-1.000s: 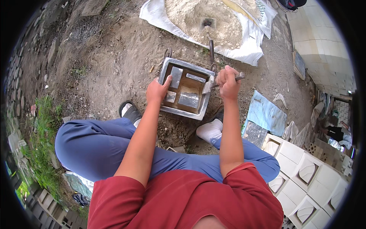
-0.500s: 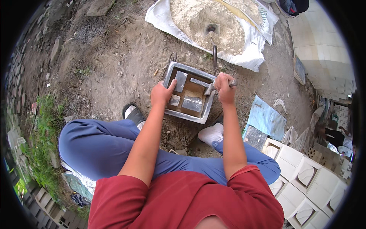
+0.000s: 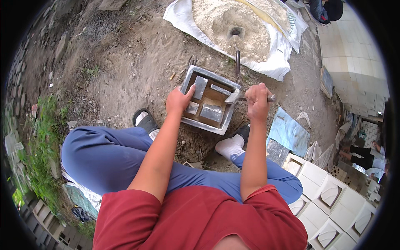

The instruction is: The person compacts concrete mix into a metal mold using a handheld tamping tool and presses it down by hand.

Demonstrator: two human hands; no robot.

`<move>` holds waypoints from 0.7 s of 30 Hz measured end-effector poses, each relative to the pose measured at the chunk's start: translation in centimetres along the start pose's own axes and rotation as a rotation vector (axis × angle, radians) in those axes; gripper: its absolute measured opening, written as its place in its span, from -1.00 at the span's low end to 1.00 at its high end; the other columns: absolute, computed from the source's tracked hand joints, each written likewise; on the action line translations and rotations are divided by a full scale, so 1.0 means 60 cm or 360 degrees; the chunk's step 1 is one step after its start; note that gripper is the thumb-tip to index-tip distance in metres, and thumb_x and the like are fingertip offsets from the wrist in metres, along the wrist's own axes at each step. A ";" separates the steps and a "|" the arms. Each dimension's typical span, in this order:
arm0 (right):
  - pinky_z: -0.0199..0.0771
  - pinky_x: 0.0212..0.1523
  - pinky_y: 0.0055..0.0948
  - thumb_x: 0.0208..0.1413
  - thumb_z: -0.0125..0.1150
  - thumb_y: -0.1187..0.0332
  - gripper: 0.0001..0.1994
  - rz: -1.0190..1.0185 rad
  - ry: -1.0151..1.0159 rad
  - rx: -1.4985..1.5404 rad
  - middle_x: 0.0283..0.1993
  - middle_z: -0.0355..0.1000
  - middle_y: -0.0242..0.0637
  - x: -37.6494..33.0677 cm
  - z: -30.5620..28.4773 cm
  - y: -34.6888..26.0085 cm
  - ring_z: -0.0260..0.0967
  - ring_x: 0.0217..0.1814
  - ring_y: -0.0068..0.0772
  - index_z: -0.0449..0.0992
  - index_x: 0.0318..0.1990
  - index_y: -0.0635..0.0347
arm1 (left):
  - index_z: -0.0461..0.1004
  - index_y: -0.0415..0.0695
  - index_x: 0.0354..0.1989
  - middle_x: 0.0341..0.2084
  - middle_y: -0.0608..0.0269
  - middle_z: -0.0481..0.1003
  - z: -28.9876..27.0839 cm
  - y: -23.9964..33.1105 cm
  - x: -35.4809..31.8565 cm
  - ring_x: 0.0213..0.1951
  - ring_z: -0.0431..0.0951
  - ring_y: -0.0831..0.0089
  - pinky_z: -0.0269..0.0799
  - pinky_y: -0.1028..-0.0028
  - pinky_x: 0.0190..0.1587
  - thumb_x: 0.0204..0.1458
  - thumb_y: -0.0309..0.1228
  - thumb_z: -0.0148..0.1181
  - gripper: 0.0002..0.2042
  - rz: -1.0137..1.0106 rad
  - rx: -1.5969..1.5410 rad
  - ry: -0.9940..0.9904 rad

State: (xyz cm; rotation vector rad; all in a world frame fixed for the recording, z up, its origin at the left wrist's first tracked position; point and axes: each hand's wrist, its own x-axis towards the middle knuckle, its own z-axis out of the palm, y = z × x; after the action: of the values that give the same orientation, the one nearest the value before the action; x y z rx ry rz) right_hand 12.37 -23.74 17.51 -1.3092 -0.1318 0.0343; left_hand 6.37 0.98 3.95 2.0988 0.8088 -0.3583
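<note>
A rectangular metal mould (image 3: 201, 128) with raised flat blocks in its brown cavity sits on the ground between my feet. My left hand (image 3: 178, 101) is closed over its left wall, thumb on the rim. At the mould's right wall, a small trowel (image 3: 241, 99) rests its flat blade by the upper right inner corner. My right hand (image 3: 257, 101), slightly blurred, is closed round the trowel's handle, just right of the mould. Some tan powder (image 3: 213, 101) lies among the blocks inside.
Beyond the mould, pale powder (image 3: 256, 39) is heaped on a white sack (image 3: 183, 23). A dark metal rod (image 3: 238, 62) lies between them. A blue sheet (image 3: 290, 130) and stacked pale blocks (image 3: 313, 173) stand at right. Another person (image 3: 366, 156) is at the far right.
My right hand has shifted right and a little nearer me, showing more of the trowel's shaft beside the mould. The left hand keeps its hold on the wall.
</note>
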 end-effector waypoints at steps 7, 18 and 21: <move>0.05 -0.42 -0.39 0.54 -0.05 0.07 -0.39 0.0045 0.0015 0.0025 -0.68 0.01 -0.48 -0.031 0.043 -0.009 -0.07 -0.58 -0.53 0.08 -0.67 0.02 | 0.64 -0.24 -0.04 -0.13 -0.25 0.65 -0.002 0.002 -0.002 0.00 0.65 -0.15 0.54 0.02 0.08 0.03 0.47 0.10 -0.14 0.0010 -0.0013 -0.0025; -0.02 -0.54 -0.43 0.52 0.02 0.14 -0.43 -0.0103 0.0402 -0.0131 -0.65 0.11 -0.51 -0.036 0.135 0.002 -0.03 -0.61 -0.65 0.20 -0.63 0.12 | 0.62 -0.26 0.01 -0.13 -0.26 0.65 -0.006 0.004 0.001 -0.01 0.65 -0.15 0.55 0.03 0.08 0.03 0.47 0.09 -0.12 0.0000 -0.0007 -0.0044; 0.00 -0.53 -0.43 0.52 0.02 0.16 -0.46 -0.0073 0.0437 -0.0329 -0.63 0.15 -0.51 -0.052 0.111 0.089 0.00 -0.59 -0.64 0.22 -0.61 0.16 | 0.62 -0.26 0.01 -0.14 -0.26 0.65 0.002 0.007 -0.010 -0.02 0.66 -0.15 0.55 0.02 0.07 0.03 0.47 0.10 -0.12 0.0028 0.0012 -0.0009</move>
State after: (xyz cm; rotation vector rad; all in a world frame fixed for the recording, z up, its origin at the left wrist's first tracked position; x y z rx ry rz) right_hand 8.78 -16.26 13.78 -1.5028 0.0714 -0.2023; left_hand 6.22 0.47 4.43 2.1100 0.7863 -0.3580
